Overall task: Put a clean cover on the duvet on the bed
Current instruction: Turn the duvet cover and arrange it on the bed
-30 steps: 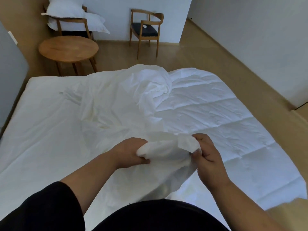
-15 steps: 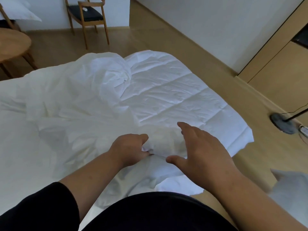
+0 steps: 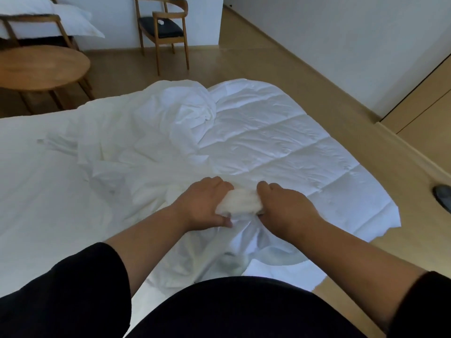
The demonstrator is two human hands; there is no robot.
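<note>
**Both hands bunch the cover at the near edge of the bed**

Wooden flooring and pale walls surround a bed [image 3: 29,181] with a white sheet. On its right half lies a white quilted duvet [image 3: 275,147], spread flat, one corner hanging off the edge. A crumpled white fabric cover [image 3: 146,132] is heaped across the middle, overlapping the duvet's left side. Left hand [image 3: 202,203] and right hand [image 3: 285,206] sit close together, fingers curled round a gathered wad of the cover between them. Beyond stand a round wooden table [image 3: 41,67] and a wooden armchair with dark seat [image 3: 163,30].
</note>
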